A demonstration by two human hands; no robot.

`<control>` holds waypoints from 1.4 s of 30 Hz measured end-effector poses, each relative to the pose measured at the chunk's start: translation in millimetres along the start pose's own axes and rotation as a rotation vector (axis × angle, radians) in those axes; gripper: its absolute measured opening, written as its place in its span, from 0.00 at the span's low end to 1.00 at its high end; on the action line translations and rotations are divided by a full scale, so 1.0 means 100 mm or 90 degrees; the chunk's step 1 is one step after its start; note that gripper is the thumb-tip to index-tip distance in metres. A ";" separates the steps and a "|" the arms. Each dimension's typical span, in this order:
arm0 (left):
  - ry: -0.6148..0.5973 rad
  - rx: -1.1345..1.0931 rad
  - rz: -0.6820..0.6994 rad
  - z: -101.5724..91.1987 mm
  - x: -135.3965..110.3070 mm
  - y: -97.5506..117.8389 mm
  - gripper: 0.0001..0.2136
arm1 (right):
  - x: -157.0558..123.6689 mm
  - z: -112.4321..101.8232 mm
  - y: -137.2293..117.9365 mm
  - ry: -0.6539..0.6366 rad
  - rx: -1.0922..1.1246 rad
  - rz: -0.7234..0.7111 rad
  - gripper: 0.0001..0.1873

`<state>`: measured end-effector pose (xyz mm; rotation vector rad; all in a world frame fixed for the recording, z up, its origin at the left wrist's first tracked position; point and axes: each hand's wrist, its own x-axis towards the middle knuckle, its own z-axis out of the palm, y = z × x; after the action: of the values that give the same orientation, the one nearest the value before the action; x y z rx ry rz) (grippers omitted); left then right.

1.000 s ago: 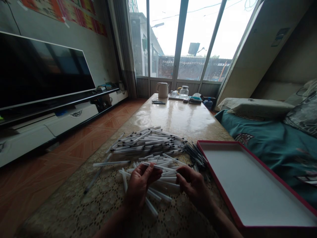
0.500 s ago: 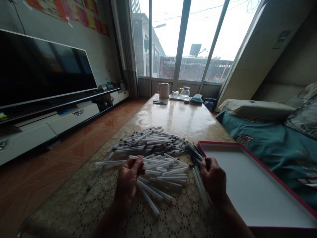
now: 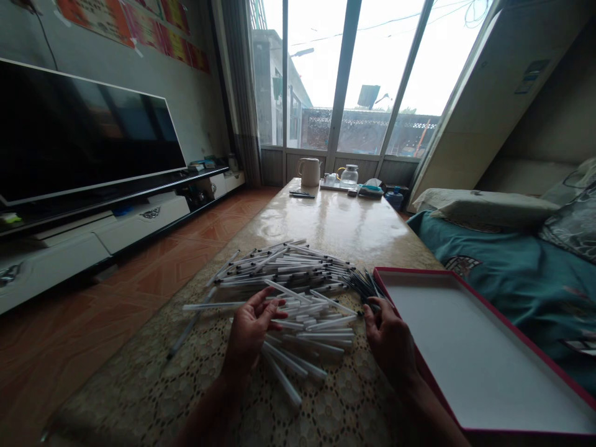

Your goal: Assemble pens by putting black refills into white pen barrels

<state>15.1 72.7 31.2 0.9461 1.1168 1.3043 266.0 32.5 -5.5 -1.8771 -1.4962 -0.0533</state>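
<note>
My left hand [image 3: 251, 329] is over the near left of a pile of white pen barrels [image 3: 321, 323], its fingers spread. One white barrel [image 3: 288, 292] slants just beyond its fingertips, and I see no grip on it. My right hand [image 3: 388, 335] is beside the box's left rim. Its thumb and forefinger are slightly apart at the near end of a bunch of thin dark pen refills [image 3: 361, 282]. Farther back lie many white pens with dark tips [image 3: 279, 264]. A single pen [image 3: 190, 329] lies apart on the left.
A shallow box with a pink-red rim [image 3: 507, 335] and white inside is at the right of the patterned table [image 3: 335, 416]. A kettle [image 3: 310, 172], a glass jug [image 3: 348, 176] and a tissue pack [image 3: 371, 188] stand at the far end. A teal-covered bed [image 3: 503, 248] is alongside.
My left hand's fingers have spread off the barrel they pinched. My right hand has moved a little left and loosened, and the two barrels beside it no longer show.
</note>
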 end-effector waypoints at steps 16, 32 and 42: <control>-0.050 0.495 0.282 -0.32 0.21 0.54 0.05 | -0.02 -0.02 -0.02 -0.030 0.001 -0.015 0.15; -0.035 0.976 0.484 -0.64 0.73 0.30 0.06 | -0.03 -0.01 -0.02 -0.071 0.047 -0.007 0.15; -0.293 0.762 0.540 -0.01 0.08 0.29 0.07 | -0.09 -0.08 -0.27 -0.032 0.154 -0.187 0.14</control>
<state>6.8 82.3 58.0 2.6668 1.1116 0.8157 243.3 22.7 9.6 -1.4697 -1.7205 0.0381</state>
